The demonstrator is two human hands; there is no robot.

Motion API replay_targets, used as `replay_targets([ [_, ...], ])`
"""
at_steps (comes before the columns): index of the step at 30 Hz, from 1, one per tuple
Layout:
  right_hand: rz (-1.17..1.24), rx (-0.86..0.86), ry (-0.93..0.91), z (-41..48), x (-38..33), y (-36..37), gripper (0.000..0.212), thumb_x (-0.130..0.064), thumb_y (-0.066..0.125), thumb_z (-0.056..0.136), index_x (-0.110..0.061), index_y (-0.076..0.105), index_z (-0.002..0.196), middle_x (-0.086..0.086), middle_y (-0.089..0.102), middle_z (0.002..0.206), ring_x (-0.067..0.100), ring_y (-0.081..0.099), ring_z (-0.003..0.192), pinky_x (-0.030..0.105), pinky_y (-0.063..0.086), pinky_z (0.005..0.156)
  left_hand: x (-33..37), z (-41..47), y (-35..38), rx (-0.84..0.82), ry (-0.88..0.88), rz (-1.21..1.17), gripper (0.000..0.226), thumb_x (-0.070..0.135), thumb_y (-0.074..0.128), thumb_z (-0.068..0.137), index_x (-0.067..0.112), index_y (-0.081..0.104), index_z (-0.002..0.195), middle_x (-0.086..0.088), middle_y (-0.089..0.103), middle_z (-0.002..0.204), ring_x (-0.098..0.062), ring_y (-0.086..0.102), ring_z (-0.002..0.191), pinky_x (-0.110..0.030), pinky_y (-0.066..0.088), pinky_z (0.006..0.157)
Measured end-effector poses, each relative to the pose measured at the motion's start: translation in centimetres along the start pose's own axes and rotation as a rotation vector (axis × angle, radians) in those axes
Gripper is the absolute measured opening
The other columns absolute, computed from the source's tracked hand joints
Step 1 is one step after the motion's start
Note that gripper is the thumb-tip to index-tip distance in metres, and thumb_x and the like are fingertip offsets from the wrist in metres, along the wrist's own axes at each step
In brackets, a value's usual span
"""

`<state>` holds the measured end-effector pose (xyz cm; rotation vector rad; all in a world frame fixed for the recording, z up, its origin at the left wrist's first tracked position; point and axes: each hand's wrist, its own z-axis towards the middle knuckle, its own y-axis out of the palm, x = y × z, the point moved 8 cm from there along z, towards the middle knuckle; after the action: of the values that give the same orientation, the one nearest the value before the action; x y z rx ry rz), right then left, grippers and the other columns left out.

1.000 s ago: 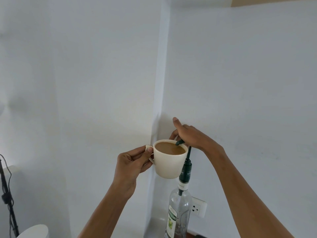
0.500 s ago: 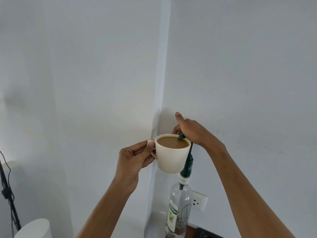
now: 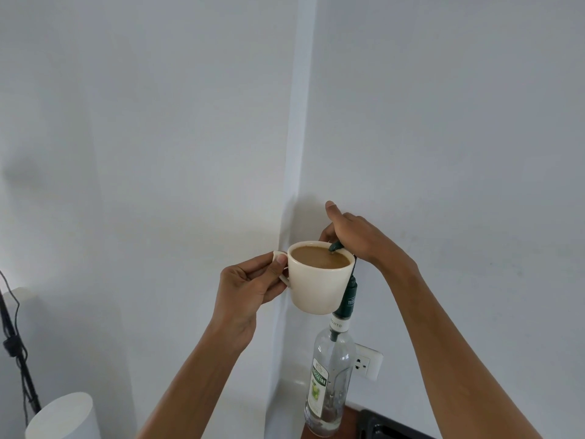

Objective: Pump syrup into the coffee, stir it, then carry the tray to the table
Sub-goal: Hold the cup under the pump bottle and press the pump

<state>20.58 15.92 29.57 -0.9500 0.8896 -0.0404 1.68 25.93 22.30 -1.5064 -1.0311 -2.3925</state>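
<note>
My left hand (image 3: pixel 247 286) grips the handle of a cream cup (image 3: pixel 316 286) full of light brown coffee, holding it in the air at the centre of the view. A clear syrup bottle (image 3: pixel 329 378) with a green label stands below and to the right of the cup. Its dark green pump (image 3: pixel 348 296) rises beside the cup, and the spout (image 3: pixel 335 247) reaches over the cup's rim. My right hand (image 3: pixel 357 236) rests on top of the pump head, fingers curled over it. No tray or spoon shows.
White walls meet in a corner behind the cup. A wall socket (image 3: pixel 367 362) sits right of the bottle. A black object (image 3: pixel 389 427) lies at the bottom right on a brown surface. A white cylinder (image 3: pixel 63 419) and a black stand (image 3: pixel 15 350) are at the lower left.
The cup and both hands sit slightly higher in view than a second ago, as the camera tilted down a little. My right hand stays on the pump head and the grips are unchanged.
</note>
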Motion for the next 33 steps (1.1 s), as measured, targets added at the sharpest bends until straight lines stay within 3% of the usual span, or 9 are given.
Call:
replay_targets([
  [3, 0.0, -0.015, 0.009, -0.2, 0.4, 0.6, 0.085, -0.067, 0.011, 0.095, -0.019, 0.079, 0.08, -0.012, 0.073, 0.082, 0.011, 0.066, 0.089, 0.031, 0.043, 0.078, -0.3, 0.0, -0.1, -0.002, -0.003, 0.018, 0.029, 0.026, 0.078, 0.075, 0.013, 0.084, 0.1, -0.012, 0.082, 0.102, -0.022, 0.079, 0.096, -0.023, 0.062, 0.076],
  [14, -0.009, -0.073, 0.045, 0.1, 0.4, 0.8, 0.089, -0.074, 0.009, 0.092, -0.022, 0.079, 0.076, -0.008, 0.073, 0.088, 0.01, 0.066, 0.089, 0.027, 0.041, 0.07, -0.6, -0.1, -0.3, 0.006, -0.012, 0.009, 0.032, 0.026, 0.078, 0.074, 0.012, 0.083, 0.101, -0.013, 0.082, 0.101, -0.022, 0.079, 0.096, -0.023, 0.062, 0.075],
  [19, -0.011, -0.072, 0.057, 0.4, 0.5, 0.9, 0.093, -0.081, 0.008, 0.08, -0.022, 0.08, 0.074, -0.009, 0.073, 0.088, 0.009, 0.065, 0.089, 0.033, 0.043, 0.081, -0.8, -0.2, -0.4, 0.008, -0.009, 0.019, 0.033, 0.026, 0.077, 0.076, 0.009, 0.082, 0.103, -0.013, 0.082, 0.102, -0.022, 0.079, 0.097, -0.022, 0.062, 0.076],
  [22, -0.025, -0.079, 0.055, 0.4, 0.3, 0.9, 0.091, -0.077, 0.008, 0.088, -0.022, 0.079, 0.076, -0.009, 0.073, 0.089, 0.008, 0.065, 0.09, 0.033, 0.043, 0.083, -0.7, -0.2, -0.3, 0.011, -0.007, 0.02, 0.034, 0.026, 0.077, 0.076, 0.008, 0.082, 0.105, -0.012, 0.082, 0.102, -0.022, 0.079, 0.097, -0.022, 0.062, 0.076],
  [33, -0.026, -0.076, 0.024, 0.3, -0.8, -0.2, 0.092, -0.069, 0.007, 0.098, -0.019, 0.081, 0.077, -0.004, 0.074, 0.084, 0.015, 0.069, 0.086, 0.025, 0.043, 0.066, -0.1, 0.0, -0.1, 0.013, 0.015, 0.027, 0.035, 0.026, 0.077, 0.075, 0.007, 0.082, 0.105, -0.013, 0.082, 0.102, -0.023, 0.079, 0.097, -0.023, 0.062, 0.076],
])
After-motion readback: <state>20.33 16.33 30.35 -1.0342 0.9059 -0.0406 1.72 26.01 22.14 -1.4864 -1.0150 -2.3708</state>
